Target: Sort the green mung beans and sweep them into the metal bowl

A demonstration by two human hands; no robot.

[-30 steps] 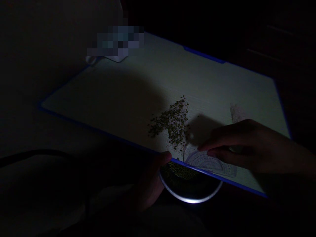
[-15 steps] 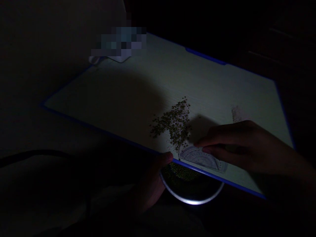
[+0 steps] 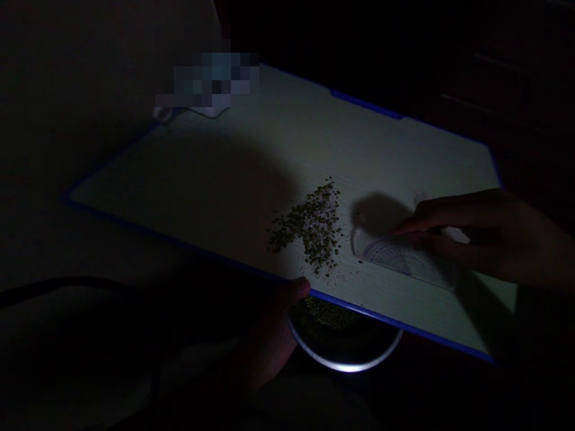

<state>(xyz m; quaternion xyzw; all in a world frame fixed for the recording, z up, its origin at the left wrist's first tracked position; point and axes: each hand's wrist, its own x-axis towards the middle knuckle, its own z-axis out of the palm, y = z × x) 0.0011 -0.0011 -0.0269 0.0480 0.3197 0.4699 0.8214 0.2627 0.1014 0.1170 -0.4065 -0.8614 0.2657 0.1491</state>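
A loose heap of small green mung beans (image 3: 314, 230) lies on a pale board with a blue edge (image 3: 381, 155). My right hand (image 3: 485, 236) holds a clear plastic protractor (image 3: 399, 260) flat on the board, just right of the heap and apart from it. My left hand (image 3: 274, 341) sits in deep shadow, its thumb hooked over the board's near blue edge. Below that edge is a round metal bowl (image 3: 345, 366) with green beans (image 3: 326, 314) in it, partly hidden by the board.
A pale smear of fine residue (image 3: 420, 197) marks the board near my right hand. A small white object (image 3: 211, 111) stands at the board's far corner, partly blurred out. Dark surroundings lie beyond the board, and a dark cord (image 3: 58, 284) runs at the lower left.
My right hand and the protractor have moved right and away from the heap. The heap looks slightly more spread. My left hand stays on the board's edge.
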